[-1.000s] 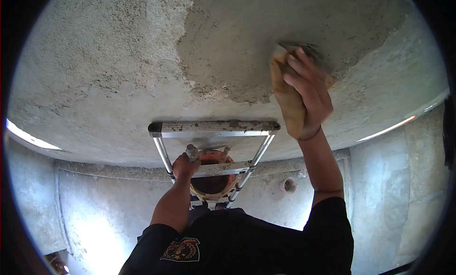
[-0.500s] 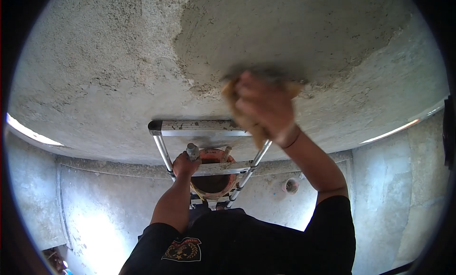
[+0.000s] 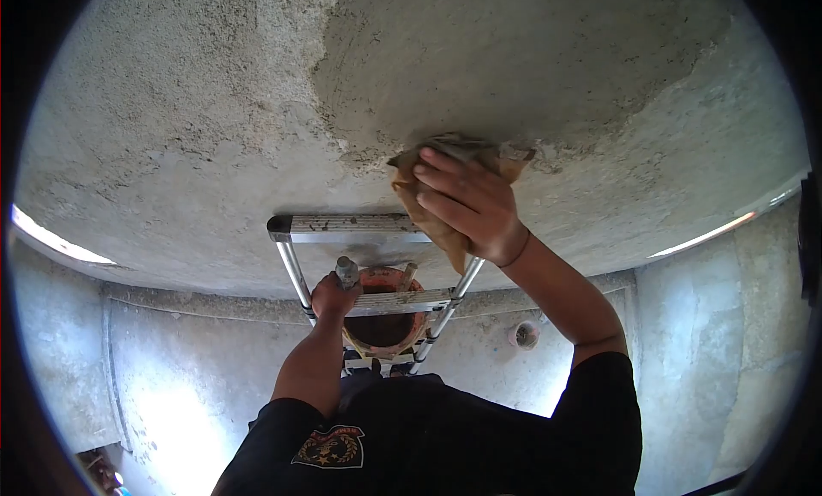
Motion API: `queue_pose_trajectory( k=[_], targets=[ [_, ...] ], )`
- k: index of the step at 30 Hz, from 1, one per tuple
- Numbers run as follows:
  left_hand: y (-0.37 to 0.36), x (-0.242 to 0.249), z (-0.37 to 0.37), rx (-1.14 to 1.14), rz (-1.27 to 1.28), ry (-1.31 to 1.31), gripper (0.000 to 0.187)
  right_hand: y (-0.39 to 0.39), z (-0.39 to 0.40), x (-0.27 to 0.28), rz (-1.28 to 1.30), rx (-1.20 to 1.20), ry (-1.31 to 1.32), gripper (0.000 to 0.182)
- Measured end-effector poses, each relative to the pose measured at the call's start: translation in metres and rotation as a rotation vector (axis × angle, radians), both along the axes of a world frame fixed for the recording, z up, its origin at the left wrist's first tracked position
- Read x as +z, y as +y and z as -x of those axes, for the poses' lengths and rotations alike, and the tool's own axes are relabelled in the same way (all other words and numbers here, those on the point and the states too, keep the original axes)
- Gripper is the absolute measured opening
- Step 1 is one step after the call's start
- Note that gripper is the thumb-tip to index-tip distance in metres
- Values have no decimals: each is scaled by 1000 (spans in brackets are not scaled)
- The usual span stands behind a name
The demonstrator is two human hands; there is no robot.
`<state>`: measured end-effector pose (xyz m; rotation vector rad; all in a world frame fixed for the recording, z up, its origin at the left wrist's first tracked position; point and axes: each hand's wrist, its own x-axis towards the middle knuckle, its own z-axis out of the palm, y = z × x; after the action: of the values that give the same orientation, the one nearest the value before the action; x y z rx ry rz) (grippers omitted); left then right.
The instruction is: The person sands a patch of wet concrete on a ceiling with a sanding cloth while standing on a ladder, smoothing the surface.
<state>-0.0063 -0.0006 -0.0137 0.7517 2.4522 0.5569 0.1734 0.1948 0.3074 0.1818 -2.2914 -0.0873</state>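
My right hand point(image 3: 469, 192) presses a piece of brown paper point(image 3: 419, 207), creased and smeared with grey, against the cement-plastered wall point(image 3: 479, 68). Its fingers lie over the paper at the lower border of a darker, damp-looking patch. Lower down, my left hand point(image 3: 332, 297) is closed beside the rung of an aluminium ladder point(image 3: 385, 302). A grey, knob-ended handle point(image 3: 346, 272) sticks up out of that fist; the rest of it is hidden.
Behind the ladder's upper rungs sits an orange-red bucket point(image 3: 417, 332) with a wooden handle point(image 3: 408, 278) leaning in it. A small pinkish pail point(image 3: 523, 334) stands on the floor far below to the right. The ladder's top bar point(image 3: 351, 229) is close to the wall.
My right hand, blurred before, has shifted slightly down and left along the wall with the brown paper. My left hand has stayed in place.
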Motion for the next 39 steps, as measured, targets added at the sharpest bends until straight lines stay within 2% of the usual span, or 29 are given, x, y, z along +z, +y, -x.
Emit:
queue_pose_trajectory(
  k=[2,4,8,10,11,16,18,20,22,23,25,26,29,31,34,36,39],
  targets=[
    [0,-5,0,-5,-26,18,58,5,-4,10,7,34,2,10],
    [0,4,-2,9,-4,-12,58,20,-5,22,-76,-27,328,13],
    [2,6,-2,8,38,-7,58,22,4,28,-102,-116,302,13],
    [3,13,-3,9,33,-15,58,12,9,11,-24,-46,75,11],
    [2,16,-4,8,33,-24,58,-1,3,12,-16,-86,-29,10],
    [3,2,-1,31,11,6,58,11,-11,28,-68,11,158,15],
    [2,4,-3,29,23,-28,57,21,-9,50,-25,-106,312,14],
    [3,5,-2,27,28,-21,56,42,-2,14,-103,-107,330,12],
    [3,4,-1,34,21,-17,56,38,6,-15,-62,-18,166,11],
    [2,4,-2,37,18,-18,56,30,7,-20,-60,-16,165,11],
    [1,8,-4,33,17,-31,56,14,5,-29,-49,53,-179,12],
    [1,11,-3,29,12,-42,56,12,1,-33,-46,51,-176,12],
    [1,5,-2,25,10,-8,57,19,-6,-24,-8,80,-51,13],
    [-1,6,-4,24,21,-28,58,24,-5,2,-58,-26,270,13],
    [2,6,-1,1,45,-22,60,36,21,-16,-73,-16,312,14],
    [2,-1,-1,4,28,16,60,27,22,-31,-80,-9,235,13],
    [1,9,-3,12,35,-20,61,5,24,-41,-65,60,-99,11]
  ],
)
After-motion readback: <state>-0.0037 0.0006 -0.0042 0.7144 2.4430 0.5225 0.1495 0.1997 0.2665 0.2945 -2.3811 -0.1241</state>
